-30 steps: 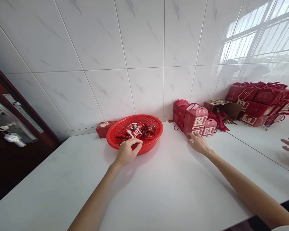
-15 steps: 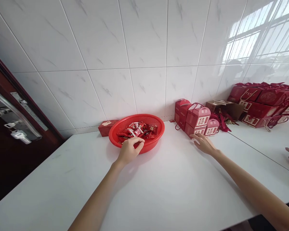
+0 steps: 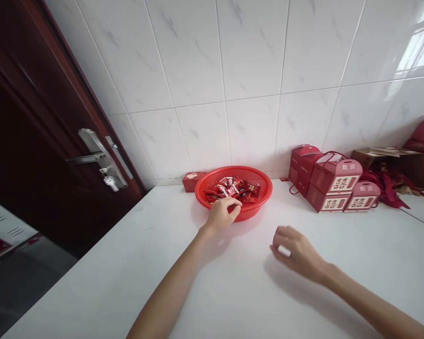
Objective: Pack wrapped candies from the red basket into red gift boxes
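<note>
A round red plastic basket [image 3: 267, 190] stands on the white table near the wall, with several red wrapped candies [image 3: 229, 187] in it. At its front rim is my left hand [image 3: 219, 214], thumb and fingers closed on the edge. My right hand [image 3: 292, 248] is over the table to the right of the basket, its fingers loosely curled and the thumb apart from them. Nothing shows in it. Beyond it, near the wall, stand several red gift boxes [image 3: 330, 181] with white double-happiness labels, some stacked.
Behind the basket, a small red box [image 3: 191, 181] lies against the tiled wall. An opened cardboard box [image 3: 415, 165] with dark red ribbons [image 3: 388, 186] stands at the right. A dark door with a handle [image 3: 102, 157] and hanging keys is at the left.
My right hand has left the front of the gift boxes and moved left and nearer to me. The view has turned left. My left hand stays at the basket's rim.
</note>
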A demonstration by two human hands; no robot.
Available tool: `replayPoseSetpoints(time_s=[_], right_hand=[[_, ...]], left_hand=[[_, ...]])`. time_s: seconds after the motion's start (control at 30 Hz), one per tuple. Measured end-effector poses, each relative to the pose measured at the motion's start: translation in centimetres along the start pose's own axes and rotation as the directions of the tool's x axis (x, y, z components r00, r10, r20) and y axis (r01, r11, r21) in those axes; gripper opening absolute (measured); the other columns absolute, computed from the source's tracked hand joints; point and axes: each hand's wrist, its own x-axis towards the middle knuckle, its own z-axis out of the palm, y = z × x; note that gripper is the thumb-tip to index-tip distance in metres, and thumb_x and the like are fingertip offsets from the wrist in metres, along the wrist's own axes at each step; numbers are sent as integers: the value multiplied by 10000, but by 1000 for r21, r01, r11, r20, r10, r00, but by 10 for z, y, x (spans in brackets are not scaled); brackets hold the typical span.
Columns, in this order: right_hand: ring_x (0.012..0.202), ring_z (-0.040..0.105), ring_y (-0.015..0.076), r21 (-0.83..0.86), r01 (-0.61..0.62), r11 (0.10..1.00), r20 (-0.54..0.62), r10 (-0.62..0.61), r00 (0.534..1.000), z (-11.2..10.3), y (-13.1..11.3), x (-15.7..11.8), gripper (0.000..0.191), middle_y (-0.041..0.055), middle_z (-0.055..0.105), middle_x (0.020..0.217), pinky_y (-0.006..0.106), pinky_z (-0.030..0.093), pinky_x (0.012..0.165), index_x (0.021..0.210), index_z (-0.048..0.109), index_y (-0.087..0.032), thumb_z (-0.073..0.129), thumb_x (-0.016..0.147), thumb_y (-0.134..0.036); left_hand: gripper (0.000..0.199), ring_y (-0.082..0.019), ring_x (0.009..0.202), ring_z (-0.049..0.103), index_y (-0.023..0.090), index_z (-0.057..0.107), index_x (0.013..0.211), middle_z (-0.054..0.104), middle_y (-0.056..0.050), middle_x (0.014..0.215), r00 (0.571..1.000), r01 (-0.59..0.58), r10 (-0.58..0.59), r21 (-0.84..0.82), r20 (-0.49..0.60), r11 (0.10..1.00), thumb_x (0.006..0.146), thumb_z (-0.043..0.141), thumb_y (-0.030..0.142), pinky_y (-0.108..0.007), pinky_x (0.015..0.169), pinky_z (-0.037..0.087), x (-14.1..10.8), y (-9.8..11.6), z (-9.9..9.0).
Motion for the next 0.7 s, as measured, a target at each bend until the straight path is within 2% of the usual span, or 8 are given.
replayPoseSetpoints(time_s=[0.1, 0.17, 0.27, 0.4, 0.5, 0.6, 0.63, 0.7], right_hand=[[611, 460, 156, 99, 226, 969, -87, -218, 972, 22, -56, -8, 241, 25, 548, 678, 287, 396, 588, 682, 508, -209, 449, 870, -69], [605, 440, 145, 177, 315, 932, -87, -304, 949, 37, -79, -19, 236, 22, 544, 693, 282, 390, 588, 692, 496, -206, 465, 881, -69], [565, 399, 123, 219, 411, 885, -147, -386, 911, 57, -91, -33, 274, -11, 491, 652, 268, 407, 598, 695, 474, -208, 457, 947, -102], [570, 415, 116, 232, 399, 887, -182, -363, 914, 67, -86, -38, 280, -11, 499, 673, 266, 427, 604, 695, 464, -212, 451, 962, -128], [601, 451, 125, 290, 405, 867, -178, -366, 913, 56, -85, -35, 240, 5, 517, 698, 277, 435, 610, 697, 465, -214, 483, 901, -89], [659, 477, 144, 400, 341, 851, -70, -343, 937, 38, -88, -33, 176, 43, 572, 763, 301, 468, 644, 760, 515, -200, 490, 864, -61], [668, 482, 146, 429, 321, 844, -62, -328, 943, 35, -89, -33, 164, 52, 582, 780, 302, 471, 642, 774, 526, -195, 498, 859, -58], [656, 478, 137, 468, 319, 824, -103, -308, 946, 34, -91, -37, 178, 49, 580, 780, 292, 466, 622, 764, 524, -193, 508, 843, -35]], left_hand=[[175, -212, 872, 711, 222, 735, 812, 775, -37, 899, 1000, 1, -1, -5, 2, 1000, 835, 562, 220, -322, 843, 551, -2, 1, -1], [171, -209, 877, 713, 218, 739, 825, 776, -41, 912, 1000, 4, -3, -31, 12, 1000, 834, 568, 220, -322, 852, 556, -3, 0, -2], [163, -206, 877, 719, 199, 745, 884, 779, -55, 945, 994, 60, -49, -111, 95, 992, 826, 600, 248, -311, 830, 570, 4, -3, -7], [191, -204, 871, 727, 178, 752, 926, 780, -67, 976, 943, 126, -74, -144, 324, 981, 780, 656, 255, -299, 815, 574, 32, -2, -27], [189, -202, 923, 724, 189, 765, 910, 779, -56, 996, 881, 101, -93, 8, 463, 995, 758, 669, 248, -263, 822, 556, 49, 15, -69], [267, -185, 985, 718, 227, 769, 971, 772, -17, 1054, 807, 157, -276, 260, 522, 953, 714, 723, 282, -216, 819, 537, 35, 42, -138], [311, -180, 994, 718, 211, 763, 995, 769, -10, 1056, 782, 207, -380, 368, 494, 906, 698, 741, 300, -213, 822, 531, 20, 51, -164], [361, -157, 921, 731, 130, 745, 989, 768, -4, 962, 742, 366, -607, 586, 285, 723, 732, 714, 381, -248, 837, 530, -21, 66, -210]])
